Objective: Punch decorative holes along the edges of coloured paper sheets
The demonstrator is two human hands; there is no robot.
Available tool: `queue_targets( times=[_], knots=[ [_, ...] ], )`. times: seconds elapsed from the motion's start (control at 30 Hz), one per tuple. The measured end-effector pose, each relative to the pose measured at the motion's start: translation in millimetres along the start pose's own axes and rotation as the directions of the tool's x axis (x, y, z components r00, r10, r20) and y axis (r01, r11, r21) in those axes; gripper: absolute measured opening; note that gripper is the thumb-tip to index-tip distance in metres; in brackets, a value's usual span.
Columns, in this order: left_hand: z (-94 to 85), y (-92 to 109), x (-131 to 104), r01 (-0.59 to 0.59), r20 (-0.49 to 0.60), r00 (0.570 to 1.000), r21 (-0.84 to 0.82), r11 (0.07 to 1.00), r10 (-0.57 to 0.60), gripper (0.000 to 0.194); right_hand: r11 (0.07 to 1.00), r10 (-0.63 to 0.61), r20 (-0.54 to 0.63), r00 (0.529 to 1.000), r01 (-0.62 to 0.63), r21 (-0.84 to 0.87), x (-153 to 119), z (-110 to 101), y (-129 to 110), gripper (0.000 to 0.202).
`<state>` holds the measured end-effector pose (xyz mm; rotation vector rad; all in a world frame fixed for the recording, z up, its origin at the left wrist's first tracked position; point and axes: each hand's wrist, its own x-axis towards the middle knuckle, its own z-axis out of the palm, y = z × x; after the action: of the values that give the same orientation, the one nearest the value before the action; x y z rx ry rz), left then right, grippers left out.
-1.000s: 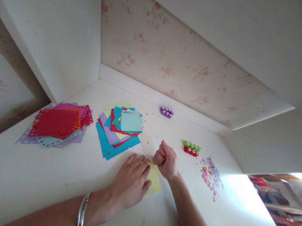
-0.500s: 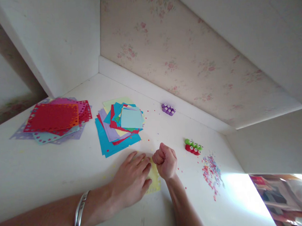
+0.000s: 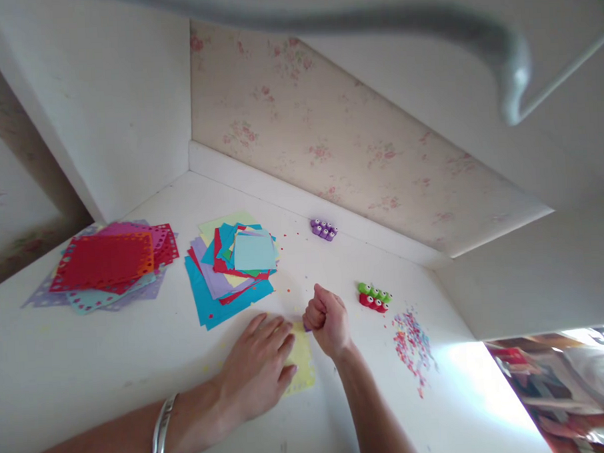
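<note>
A purple piece (image 3: pixel 307 328) now shows beneath the right hand (image 3: pixel 330 322), its grip apparently closed around it; the left hand (image 3: pixel 258 368) lies open on the yellow sheet (image 3: pixel 302 361).

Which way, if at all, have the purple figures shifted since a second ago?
No: the purple figures sit at the same spot along the baseboard, just in front of it. Only the camera's view has moved.
</note>
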<state>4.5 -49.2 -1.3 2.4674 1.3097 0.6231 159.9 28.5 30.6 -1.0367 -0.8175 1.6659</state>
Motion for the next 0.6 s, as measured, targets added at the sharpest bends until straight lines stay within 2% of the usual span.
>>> queue_targets(
  times=[0.17, 0.23, 0.27, 0.33, 0.37, 0.43, 0.5, 0.53, 0.6],
  knots=[
    [-5.9, 1, 2, 0.005, 0.006, 1.0, -0.026, 1.0, -0.005, 0.035, 0.996, -0.09, -0.072, 0.993, 0.09, -0.004, -4, -14, -8, 0.054],
    [-8.4, 1, 3, 0.006, 0.014, 1.0, -0.035, 0.999, -0.005, 0.035, 0.977, -0.199, -0.133, 0.971, 0.188, -0.097, -7, -23, -14, 0.054],
    [-9.6, 1, 4, 0.006, 0.02, 1.0, -0.039, 0.999, -0.005, 0.035, 0.952, -0.267, -0.158, 0.951, 0.235, -0.198, -10, -28, -17, 0.054],
    [-11.6, 0, 6, 0.005, 0.036, 0.999, -0.046, 0.999, -0.004, 0.035, 0.82, -0.398, -0.155, 0.904, 0.275, -0.501, -17, -39, -23, 0.046],
    [-12.3, 0, 6, 0.006, 0.042, 0.999, -0.046, 0.999, -0.004, 0.034, 0.702, -0.441, -0.112, 0.89, 0.265, -0.661, -21, -45, -26, 0.037],
    [-13.0, 0, 7, 0.006, 0.044, 0.999, -0.039, 0.999, -0.004, 0.033, 0.415, -0.442, 0.03, 0.897, 0.234, -0.879, -29, -55, -28, 0.02],
    [-12.3, 0, 7, 0.003, 0.033, 0.999, -0.024, 1.0, -0.002, 0.031, 0.214, -0.372, 0.148, 0.916, 0.24, -0.947, -37, -63, -27, 0.018],
    [-11.3, 0, 7, 0.0, 0.022, 1.0, -0.014, 1.0, 0.001, 0.031, 0.165, -0.34, 0.183, 0.922, 0.25, -0.954, -40, -67, -26, 0.016],
    [-8.6, -1, 8, -0.026, 0.001, 1.0, 0.014, 1.0, 0.026, 0.032, 0.128, -0.319, 0.214, 0.923, 0.266, -0.956, -47, -72, -23, 0.016]
  ],
)
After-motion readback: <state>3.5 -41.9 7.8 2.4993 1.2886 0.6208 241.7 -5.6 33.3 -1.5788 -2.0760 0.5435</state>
